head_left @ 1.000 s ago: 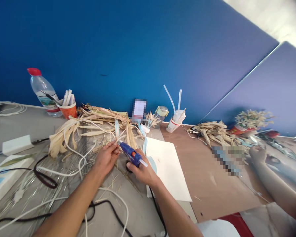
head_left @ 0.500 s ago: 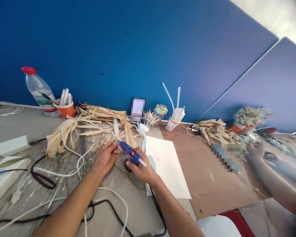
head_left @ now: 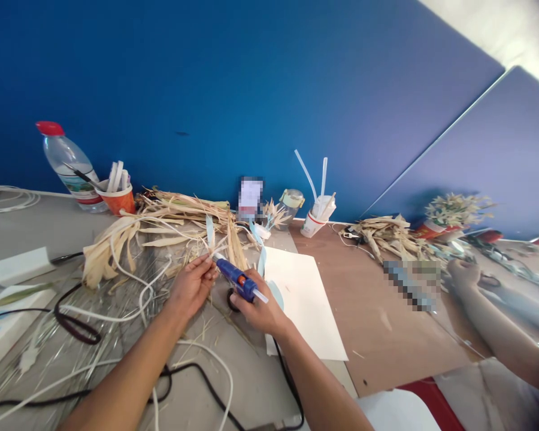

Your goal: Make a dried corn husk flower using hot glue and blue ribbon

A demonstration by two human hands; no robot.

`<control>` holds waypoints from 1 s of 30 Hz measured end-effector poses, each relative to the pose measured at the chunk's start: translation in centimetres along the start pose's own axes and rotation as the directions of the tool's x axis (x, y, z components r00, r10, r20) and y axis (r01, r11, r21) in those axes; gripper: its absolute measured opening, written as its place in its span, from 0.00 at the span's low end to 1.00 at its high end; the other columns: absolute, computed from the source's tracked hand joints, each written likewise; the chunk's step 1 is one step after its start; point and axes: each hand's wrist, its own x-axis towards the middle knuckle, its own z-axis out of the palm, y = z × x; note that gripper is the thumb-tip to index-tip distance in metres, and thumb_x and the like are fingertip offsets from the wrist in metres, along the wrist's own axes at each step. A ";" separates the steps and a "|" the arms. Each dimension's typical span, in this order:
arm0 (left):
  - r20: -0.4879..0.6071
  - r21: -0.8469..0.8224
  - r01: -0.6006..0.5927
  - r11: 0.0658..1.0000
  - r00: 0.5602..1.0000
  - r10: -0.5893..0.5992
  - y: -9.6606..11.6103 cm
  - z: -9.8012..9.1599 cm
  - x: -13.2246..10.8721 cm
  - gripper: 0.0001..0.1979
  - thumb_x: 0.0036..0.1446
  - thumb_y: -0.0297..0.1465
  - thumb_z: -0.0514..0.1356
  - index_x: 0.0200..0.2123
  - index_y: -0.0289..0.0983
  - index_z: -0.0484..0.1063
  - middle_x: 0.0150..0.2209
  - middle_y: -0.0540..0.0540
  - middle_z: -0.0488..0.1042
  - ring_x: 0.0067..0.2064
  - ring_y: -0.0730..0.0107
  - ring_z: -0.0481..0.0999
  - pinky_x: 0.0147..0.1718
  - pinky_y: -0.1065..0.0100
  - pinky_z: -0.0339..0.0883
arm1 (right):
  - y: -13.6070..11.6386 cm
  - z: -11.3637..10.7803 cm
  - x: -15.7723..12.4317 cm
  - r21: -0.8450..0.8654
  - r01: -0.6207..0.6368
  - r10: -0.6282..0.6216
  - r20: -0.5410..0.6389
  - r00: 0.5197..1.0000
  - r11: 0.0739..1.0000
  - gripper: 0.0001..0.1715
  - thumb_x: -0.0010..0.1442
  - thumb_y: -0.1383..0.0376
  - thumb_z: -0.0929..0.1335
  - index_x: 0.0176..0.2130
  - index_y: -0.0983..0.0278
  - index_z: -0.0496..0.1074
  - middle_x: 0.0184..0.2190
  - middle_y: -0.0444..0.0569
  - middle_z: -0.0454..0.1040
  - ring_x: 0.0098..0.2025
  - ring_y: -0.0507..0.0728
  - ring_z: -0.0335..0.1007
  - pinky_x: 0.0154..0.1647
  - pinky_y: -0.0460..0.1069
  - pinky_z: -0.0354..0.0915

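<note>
My right hand (head_left: 260,308) is closed round a blue hot glue gun (head_left: 236,278), whose nozzle points up and left to the fingertips of my left hand. My left hand (head_left: 191,284) pinches a thin pale strip of dried leaf (head_left: 209,232) right at the nozzle tip. Both hands hover over the grey table (head_left: 49,224), just in front of a heap of dried corn husks (head_left: 161,224). A black cord runs from the gun back under my right forearm.
A white paper sheet (head_left: 303,302) lies right of my hands. A water bottle (head_left: 67,164) and orange cup (head_left: 117,197) stand at the back left, a paper cup of glue sticks (head_left: 317,218) at the back centre. Cables cover the left; another person's hand (head_left: 465,272) works at the right.
The view has shifted slightly; both hands stay together at the glue gun's nozzle with hardly any movement. The other person's hand has stayed at the far right.
</note>
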 end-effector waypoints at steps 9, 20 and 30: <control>0.001 0.007 0.003 1.000 1.000 -0.003 -0.1 -0.2 0.1 0.05 0.42 0.20 0.67 0.26 0.31 0.75 0.20 0.51 0.69 0.19 0.82 0.61 0.20 0.76 0.59 | 0.3 -0.1 0.0 -0.004 0.018 -0.018 -0.004 1.000 1.000 0.06 0.53 0.65 0.67 0.30 0.60 0.62 0.30 0.44 0.65 0.36 0.55 0.67 0.36 0.49 0.65; -0.010 0.010 0.009 1.000 1.000 -0.009 -0.1 -0.1 0.1 0.06 0.41 0.20 0.67 0.26 0.31 0.76 0.19 0.51 0.69 0.19 0.82 0.61 0.20 0.77 0.60 | 0.1 -0.3 0.0 0.004 0.005 -0.005 0.006 1.000 1.000 0.07 0.53 0.66 0.66 0.29 0.60 0.60 0.29 0.44 0.65 0.37 0.56 0.67 0.36 0.49 0.65; -0.002 0.003 0.006 1.000 1.000 -0.006 0.0 -0.1 0.1 0.07 0.41 0.21 0.67 0.27 0.30 0.75 0.20 0.51 0.70 0.19 0.83 0.61 0.20 0.77 0.59 | 0.1 -0.3 0.1 0.000 0.031 -0.031 0.015 0.999 1.000 0.07 0.53 0.66 0.66 0.28 0.60 0.61 0.28 0.44 0.65 0.36 0.56 0.66 0.35 0.49 0.64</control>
